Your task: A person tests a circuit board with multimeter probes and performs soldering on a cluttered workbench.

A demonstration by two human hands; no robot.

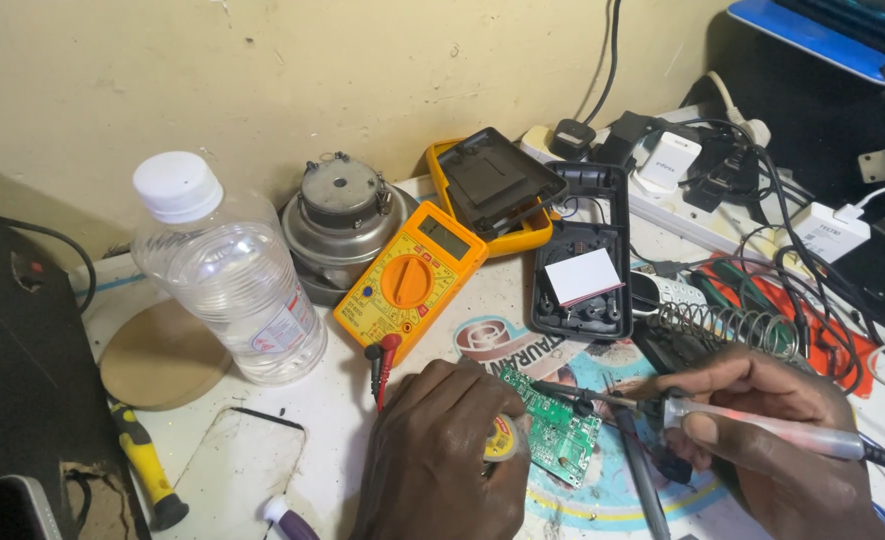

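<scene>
Centrally, at the lower middle of the frame, the green circuit board (554,432) lay on the desk (342,400). The left hand (447,460) pinched a solder spool (503,438) beside it. The right hand (762,440) gripped a soldering iron (762,425), tip on the board.

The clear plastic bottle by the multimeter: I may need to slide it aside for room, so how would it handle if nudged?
The clear plastic bottle looks nearly empty, so it is probably light. Standing tall and upright with its white cap on, it may tip rather than slide. Being round, it would likely roll toward the yellow multimeter if it fell.
</scene>
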